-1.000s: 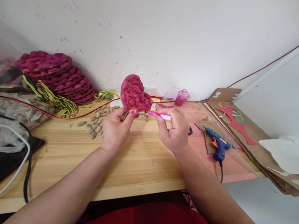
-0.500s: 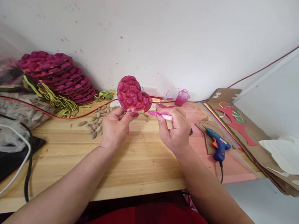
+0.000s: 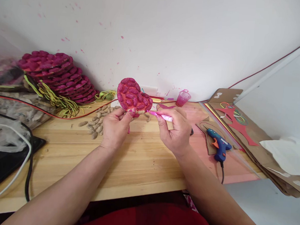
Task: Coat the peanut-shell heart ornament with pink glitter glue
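My left hand (image 3: 117,125) pinches the lower edge of a heart-shaped piece (image 3: 133,96) covered in magenta-painted peanuts, holding it up above the table. Along its bottom edge a few peanuts show pale, unpainted shell. My right hand (image 3: 174,128) grips a paintbrush (image 3: 165,117) with a pink-stained handle. The brush tip is at the lower right edge of the heart, touching it or very close. Behind my left hand, loose unpainted peanuts (image 3: 96,122) lie on the wooden table (image 3: 141,166).
A stack of magenta peanut pieces (image 3: 62,77) with yellow-green strings (image 3: 55,99) leans at the back left. A cup of pink paint (image 3: 183,97) stands at the back. To the right lie a blue glue gun (image 3: 219,144) and cardboard sheets (image 3: 255,150). Cables (image 3: 29,165) cross the left side.
The heart piece has tipped slightly, its top edge a little lower. The brush tip has shifted slightly at the heart's lower right edge. Both hands stay nearly in place.
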`<state>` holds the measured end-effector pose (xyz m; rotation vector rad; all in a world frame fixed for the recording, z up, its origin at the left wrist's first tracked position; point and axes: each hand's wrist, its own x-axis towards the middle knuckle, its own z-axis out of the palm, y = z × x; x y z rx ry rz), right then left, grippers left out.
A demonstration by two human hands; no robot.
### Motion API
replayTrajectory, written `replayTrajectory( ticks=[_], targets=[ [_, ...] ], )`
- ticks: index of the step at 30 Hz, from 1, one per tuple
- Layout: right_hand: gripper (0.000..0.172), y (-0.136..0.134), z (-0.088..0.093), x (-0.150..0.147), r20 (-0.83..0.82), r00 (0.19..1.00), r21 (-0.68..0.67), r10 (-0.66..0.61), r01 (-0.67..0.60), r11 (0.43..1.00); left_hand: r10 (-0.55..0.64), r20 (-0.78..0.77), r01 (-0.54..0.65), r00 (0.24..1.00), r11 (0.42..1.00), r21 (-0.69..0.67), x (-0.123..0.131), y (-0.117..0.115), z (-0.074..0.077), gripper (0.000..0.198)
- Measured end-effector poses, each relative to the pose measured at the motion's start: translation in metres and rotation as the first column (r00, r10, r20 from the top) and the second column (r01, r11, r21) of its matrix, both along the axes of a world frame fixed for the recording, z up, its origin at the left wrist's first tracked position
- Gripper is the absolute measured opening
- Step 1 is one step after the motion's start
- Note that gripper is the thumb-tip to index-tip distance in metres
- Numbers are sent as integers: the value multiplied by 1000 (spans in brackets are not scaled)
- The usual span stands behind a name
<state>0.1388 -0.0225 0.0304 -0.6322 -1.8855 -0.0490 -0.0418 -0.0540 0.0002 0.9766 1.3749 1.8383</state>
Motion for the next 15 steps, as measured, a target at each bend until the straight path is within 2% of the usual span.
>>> replayTrajectory(
  ticks=[8, 15],
  targets=[
    [5, 1, -1, 0, 2, 1000, 3, -18, 18, 1000, -6, 70, 7, 998, 1000, -17, 1, 1, 0, 28],
    [7, 1, -1, 0, 27, 1000, -8, -4, 4, 1000, -17, -9, 17, 1000, 999, -43, 3, -3, 4, 24]
  ],
)
